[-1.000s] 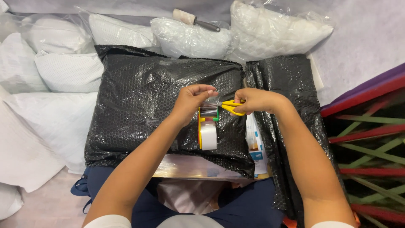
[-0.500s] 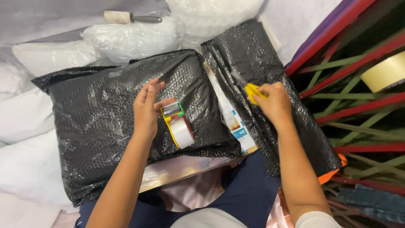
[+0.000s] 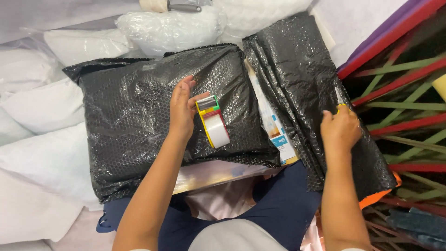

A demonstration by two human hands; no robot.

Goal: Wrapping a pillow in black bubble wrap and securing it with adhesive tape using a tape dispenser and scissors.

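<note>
A person seated with a black bubble-wrap parcel [image 3: 153, 116] across the lap. The left hand [image 3: 182, 111] rests open on it, fingers touching a tape dispenser [image 3: 213, 122] with a white roll. The right hand [image 3: 340, 130], well apart, is closed on a small yellow-handled cutter [image 3: 339, 100] over a stack of folded black bubble bags [image 3: 297, 83]. The parcel looks soft, light and slippery, best gripped at its edges. White padded packets [image 3: 167, 30] crowd around.
</note>
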